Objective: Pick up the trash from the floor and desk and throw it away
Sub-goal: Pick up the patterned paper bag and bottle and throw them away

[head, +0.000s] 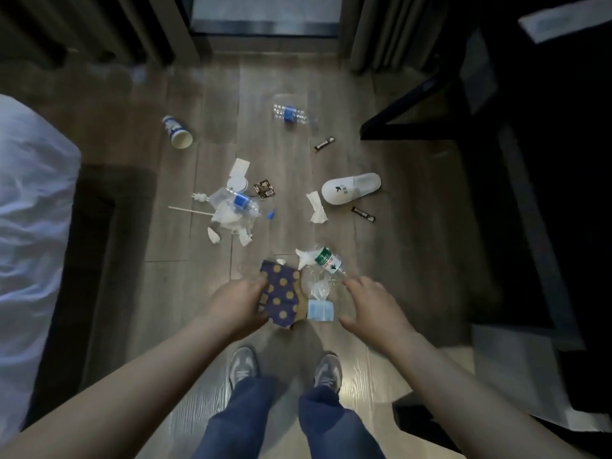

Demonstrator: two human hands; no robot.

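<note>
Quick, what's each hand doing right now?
Left hand: grips the purple polka-dot packet.
Right hand: open, holding nothing.

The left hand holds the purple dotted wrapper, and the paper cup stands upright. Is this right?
Not quite: the head view shows the paper cup lying on its side. The left hand does hold the purple dotted wrapper.

This looks like a hotel bedroom. A bed with white sheets is far out to the side of the left hand. A white slipper lies on the wood floor past the right hand. Long curtains hang far ahead of both hands.
</note>
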